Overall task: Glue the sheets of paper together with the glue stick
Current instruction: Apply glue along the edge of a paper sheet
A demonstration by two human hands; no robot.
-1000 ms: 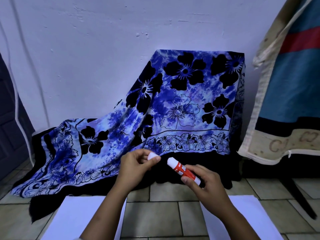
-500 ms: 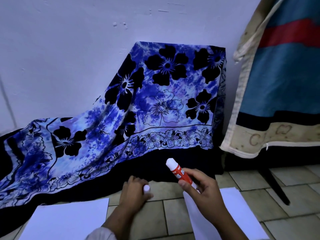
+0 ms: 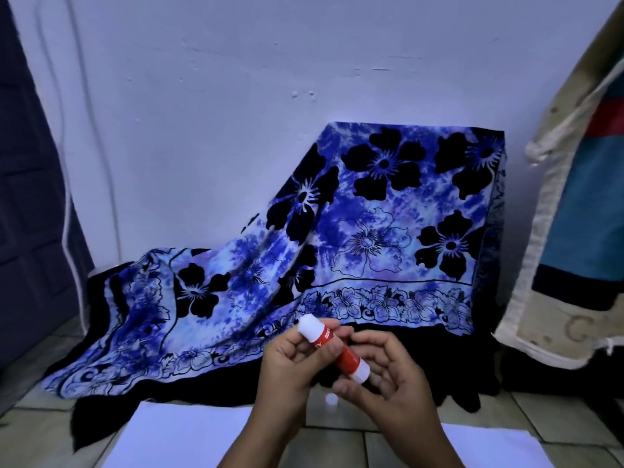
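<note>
Above the tiled floor point(image 3: 341, 447), between the left paper sheet point(image 3: 175, 434) and right paper sheet point(image 3: 489, 447), the left hand point(image 3: 290, 366) is gripping the red glue stick point(image 3: 337, 349) near its top while the right hand point(image 3: 388, 383) is pinching its base, possibly twisting. Over-twisting risks snapping the glue; the loose cap point(image 3: 331, 399) could roll away.

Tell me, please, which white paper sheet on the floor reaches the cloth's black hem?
The left white paper sheet: its far edge meets the blue flowered cloth's hem; bare floor tile separates the right sheet from it.
</note>
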